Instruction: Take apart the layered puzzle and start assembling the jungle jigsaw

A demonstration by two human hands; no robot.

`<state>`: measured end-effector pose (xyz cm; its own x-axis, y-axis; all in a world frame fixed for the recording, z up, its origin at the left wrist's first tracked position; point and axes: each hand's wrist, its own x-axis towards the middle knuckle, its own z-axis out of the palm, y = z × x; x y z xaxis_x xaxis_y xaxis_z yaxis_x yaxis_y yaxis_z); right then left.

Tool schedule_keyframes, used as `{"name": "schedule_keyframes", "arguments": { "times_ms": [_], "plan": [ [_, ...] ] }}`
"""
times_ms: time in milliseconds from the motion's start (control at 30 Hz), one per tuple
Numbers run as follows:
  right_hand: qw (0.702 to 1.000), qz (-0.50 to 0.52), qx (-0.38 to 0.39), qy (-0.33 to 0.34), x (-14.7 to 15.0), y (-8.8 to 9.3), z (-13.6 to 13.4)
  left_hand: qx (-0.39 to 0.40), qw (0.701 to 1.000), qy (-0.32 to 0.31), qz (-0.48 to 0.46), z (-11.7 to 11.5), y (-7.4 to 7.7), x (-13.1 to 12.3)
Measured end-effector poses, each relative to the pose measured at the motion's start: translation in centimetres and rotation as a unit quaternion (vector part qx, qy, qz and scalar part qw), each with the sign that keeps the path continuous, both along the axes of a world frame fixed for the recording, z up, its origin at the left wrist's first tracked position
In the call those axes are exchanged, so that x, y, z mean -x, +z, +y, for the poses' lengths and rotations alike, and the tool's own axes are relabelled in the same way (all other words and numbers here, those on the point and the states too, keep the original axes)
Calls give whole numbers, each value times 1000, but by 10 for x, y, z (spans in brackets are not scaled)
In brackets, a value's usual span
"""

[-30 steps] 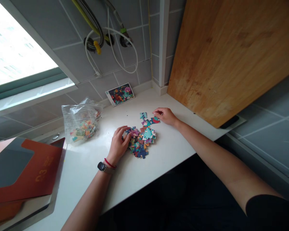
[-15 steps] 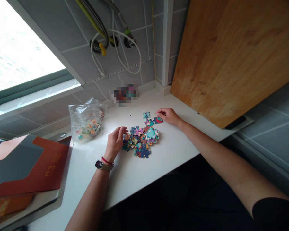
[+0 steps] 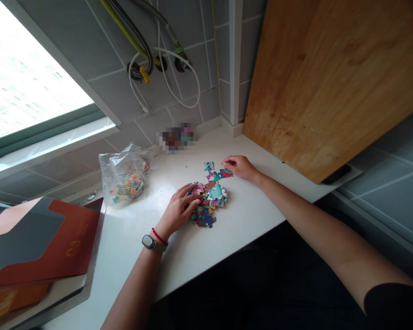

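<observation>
A heap of colourful jigsaw puzzle pieces [image 3: 217, 194] lies on the white counter [image 3: 248, 206]. Over its left side reaches my left hand [image 3: 181, 206], fingers stretched out and apart, touching or just above the pieces and hiding some of them. Behind the heap my right hand [image 3: 240, 167] has its thumb and fingertips pressed together; whatever they pinch is too small to make out. Just under those fingertips sits a dark blue puzzle piece with a red curve [image 3: 226, 173]. Beside it are a purple and teal piece [image 3: 212, 176] and a light teal piece [image 3: 209, 166].
A clear plastic bag of puzzle pieces [image 3: 126, 178] stands left of the heap. A blurred-out colourful item [image 3: 177, 137] rests by the tiled wall. A red and grey box [image 3: 72, 247] occupies the left; a wooden board [image 3: 316, 82] leans at right. Hoses [image 3: 134, 36] hang above.
My left hand has moved right from the heap's edge onto the pieces, and its fingers have stretched out. My right hand has hardly moved.
</observation>
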<state>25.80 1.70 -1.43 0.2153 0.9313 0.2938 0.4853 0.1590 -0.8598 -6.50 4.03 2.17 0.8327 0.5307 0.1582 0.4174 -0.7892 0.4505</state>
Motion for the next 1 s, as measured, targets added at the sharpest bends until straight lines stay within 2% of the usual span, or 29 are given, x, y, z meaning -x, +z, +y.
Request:
{"name": "schedule_keyframes", "arguments": {
  "times_ms": [167, 233, 300, 400, 500, 600, 767, 933, 1000],
  "plan": [
    [1000, 7, 2, 5, 2, 3, -2, -29, 998, 55, 16, 2, -10, 2],
    [999, 30, 6, 29, 5, 7, -5, -34, 996, 81, 22, 3, -13, 4],
    [994, 74, 28, 82, 8, 14, -10, -35, 995, 95, 20, 2, -14, 4],
    [967, 128, 97, 196, 13, 23, -17, -37, 994, 98, 4, 2, -13, 4],
    [937, 107, 155, 295, 17, 24, -20, -39, 992, 114, -29, 3, -11, 3],
    [926, 61, 158, 338, 21, 19, -19, -25, 985, 154, -76, 6, -10, 4],
    [935, 5, 140, 325, 25, 19, -18, 5, 977, 185, -102, 13, -3, 11],
    [966, -4, 126, 227, 24, 23, -19, 79, 966, 223, -108, 15, 9, 18],
    [977, -10, 110, 183, 22, 21, -18, 122, 946, 259, -150, 17, 14, 22]
  ]
}}
